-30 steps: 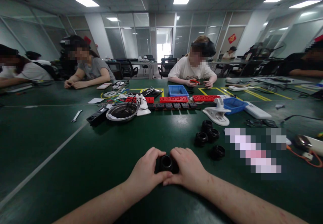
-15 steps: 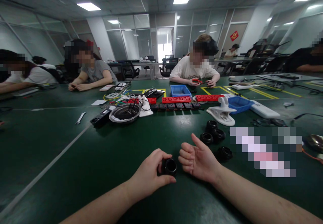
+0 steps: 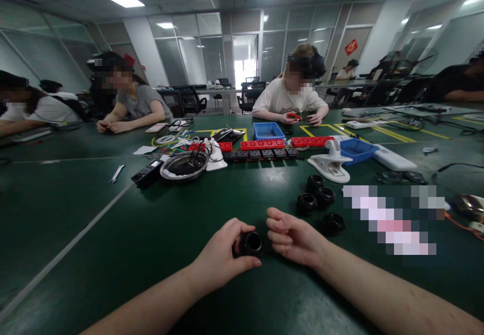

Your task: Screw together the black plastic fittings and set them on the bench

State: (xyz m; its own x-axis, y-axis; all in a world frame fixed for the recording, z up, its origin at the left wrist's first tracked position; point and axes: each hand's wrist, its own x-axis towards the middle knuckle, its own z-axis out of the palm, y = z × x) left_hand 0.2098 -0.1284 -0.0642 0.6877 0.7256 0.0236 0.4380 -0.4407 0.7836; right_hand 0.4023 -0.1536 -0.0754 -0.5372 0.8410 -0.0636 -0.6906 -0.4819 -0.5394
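Note:
My left hand grips a small black ring-shaped part just above the green table, thumb under it and fingers round its left side. My right hand hovers just to the right of the part, fingers loosely curled, thumb on top, with nothing in it. The right hand does not touch the part. Three more black ring parts lie grouped further back to the right, and a single black cap lies nearer my right hand.
A metal bowl, black and red power strips, blue bins, a white clamp stand and a wrench lie mid-table. Several people sit round the far side and the left.
My right hand let go of the black part, opened away with the thumb up, then turned and curled back close beside it. My left hand kept hold of the part.

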